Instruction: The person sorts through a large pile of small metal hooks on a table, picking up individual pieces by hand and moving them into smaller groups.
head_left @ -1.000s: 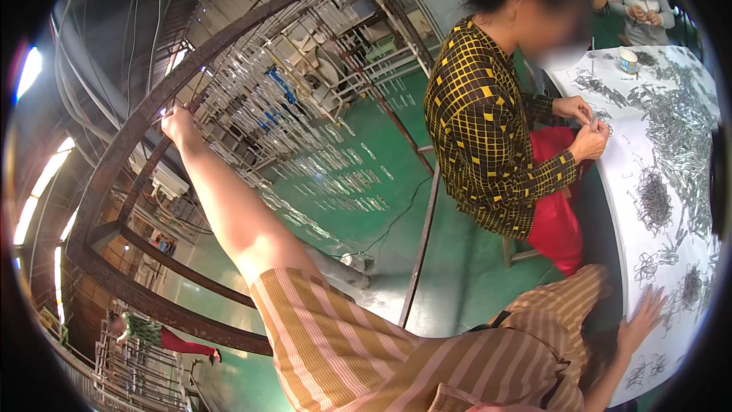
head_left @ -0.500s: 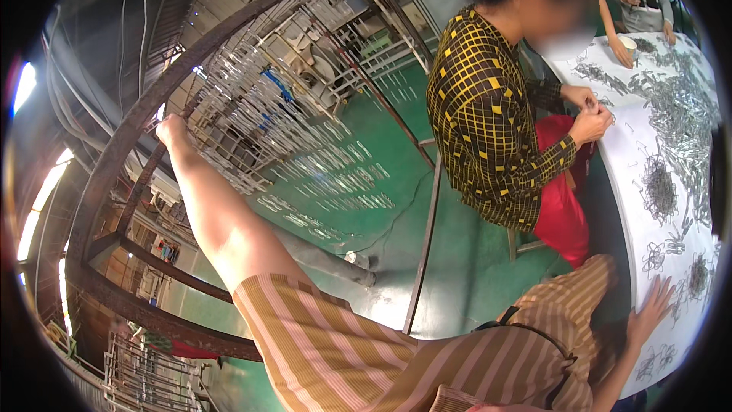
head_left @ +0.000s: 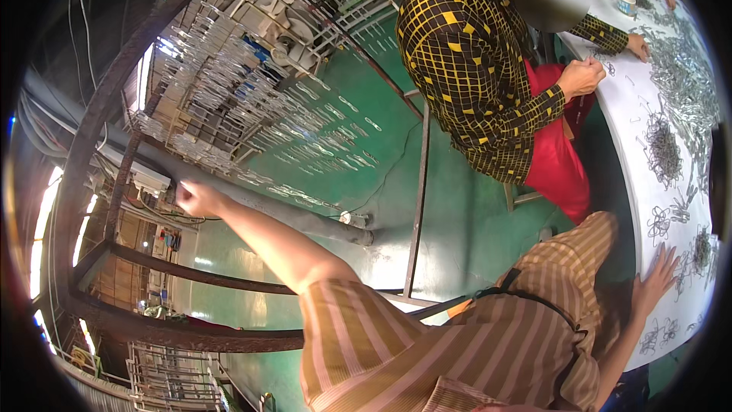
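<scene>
- Right hand (head_left: 657, 281): grip spread open on the white surface (head_left: 624, 99), beside dark wire pieces (head_left: 701, 246).
- Left hand (head_left: 198, 198), blurred and curled: cannot tell whether its grip holds anything.
- Hanging strips (head_left: 221, 80) beyond: too fine to make out.

No text, label, number or sign I can read anywhere in view. Only print-like thing I make out: coloured markings round side of pale cup (head_left: 626, 4), standing near far end of white worktable (head_left: 621, 111); too small and blurred to tell letters from picture.
</scene>
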`<state>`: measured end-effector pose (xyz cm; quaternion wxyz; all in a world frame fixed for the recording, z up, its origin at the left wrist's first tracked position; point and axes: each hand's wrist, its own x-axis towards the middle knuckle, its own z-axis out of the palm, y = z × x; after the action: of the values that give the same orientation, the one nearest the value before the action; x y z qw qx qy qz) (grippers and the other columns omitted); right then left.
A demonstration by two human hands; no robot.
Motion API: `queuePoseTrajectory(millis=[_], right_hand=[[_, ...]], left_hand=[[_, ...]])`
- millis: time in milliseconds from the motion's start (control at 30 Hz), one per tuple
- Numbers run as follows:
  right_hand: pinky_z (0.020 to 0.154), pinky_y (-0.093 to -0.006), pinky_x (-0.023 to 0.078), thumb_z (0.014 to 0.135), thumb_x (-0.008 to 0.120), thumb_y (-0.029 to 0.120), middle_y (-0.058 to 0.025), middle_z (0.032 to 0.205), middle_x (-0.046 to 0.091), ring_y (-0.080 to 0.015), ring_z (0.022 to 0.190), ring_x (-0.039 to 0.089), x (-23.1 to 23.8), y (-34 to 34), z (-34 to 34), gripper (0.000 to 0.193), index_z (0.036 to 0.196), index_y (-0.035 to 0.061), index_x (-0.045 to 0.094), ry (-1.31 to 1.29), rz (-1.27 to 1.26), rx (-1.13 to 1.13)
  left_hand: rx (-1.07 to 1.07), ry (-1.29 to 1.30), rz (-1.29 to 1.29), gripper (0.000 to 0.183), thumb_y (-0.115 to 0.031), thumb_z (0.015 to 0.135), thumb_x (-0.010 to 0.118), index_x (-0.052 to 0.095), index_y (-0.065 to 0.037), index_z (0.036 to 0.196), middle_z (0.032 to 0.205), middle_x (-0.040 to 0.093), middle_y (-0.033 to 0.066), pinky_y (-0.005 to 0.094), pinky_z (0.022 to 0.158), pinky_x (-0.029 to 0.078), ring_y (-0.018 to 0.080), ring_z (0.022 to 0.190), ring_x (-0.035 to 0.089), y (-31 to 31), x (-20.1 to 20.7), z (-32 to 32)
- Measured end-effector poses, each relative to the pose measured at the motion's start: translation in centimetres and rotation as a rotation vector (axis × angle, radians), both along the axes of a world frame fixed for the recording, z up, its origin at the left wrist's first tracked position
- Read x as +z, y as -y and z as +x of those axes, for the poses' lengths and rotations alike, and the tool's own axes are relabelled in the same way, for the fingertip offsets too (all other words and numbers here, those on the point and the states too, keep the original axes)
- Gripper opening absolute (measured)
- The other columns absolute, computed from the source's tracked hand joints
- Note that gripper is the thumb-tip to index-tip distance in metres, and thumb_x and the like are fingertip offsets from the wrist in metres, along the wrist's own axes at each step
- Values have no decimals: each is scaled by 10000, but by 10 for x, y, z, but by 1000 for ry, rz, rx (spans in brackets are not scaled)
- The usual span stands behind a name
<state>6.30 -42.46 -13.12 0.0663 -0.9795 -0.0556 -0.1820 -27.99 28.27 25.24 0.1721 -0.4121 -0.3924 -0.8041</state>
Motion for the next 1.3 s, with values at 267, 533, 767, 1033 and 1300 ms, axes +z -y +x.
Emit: queuePoseTrajectory(millis=[267,533,767,1033,1300], right_hand=[[1073,-561,116,575,699,-40,-53,1483,197,-295,1376,128,13,-7,-3,962,1401,204,271,-15,19,25],[1070,-561,123,587,705,-16,-55,1482,202,-295,1374,138,14,-3,-6,952,1404,196,266,-5,-24,27],[1070,-560,123,586,712,0,-61,1478,210,-300,1372,138,14,-4,-5,942,1399,191,275,-23,-32,22],[1074,-552,124,571,706,-3,-63,1477,213,-299,1373,136,16,-6,-7,952,1398,190,274,-24,-29,0],[1077,-549,116,576,686,-10,-60,1476,217,-293,1376,127,23,-12,-12,949,1404,185,265,-4,-12,40]], left_hand=[[-39,195,-884,214,-216,735,590,631,-41,618,616,627,117,390,574,478,250,567,592,-3,-325,-24],[-602,303,-1016,379,-52,799,655,566,8,1162,1033,640,141,305,786,498,211,895,621,5,-370,33],[-432,176,-1078,386,-104,773,698,584,-21,1132,994,653,129,328,757,484,215,873,626,-6,-362,60],[-205,187,-1095,163,-105,786,675,649,-39,932,854,668,119,358,678,475,228,734,620,19,-338,90],[-299,-38,-907,185,-201,782,679,647,-32,850,834,654,102,377,659,470,250,735,621,24,-369,74]])
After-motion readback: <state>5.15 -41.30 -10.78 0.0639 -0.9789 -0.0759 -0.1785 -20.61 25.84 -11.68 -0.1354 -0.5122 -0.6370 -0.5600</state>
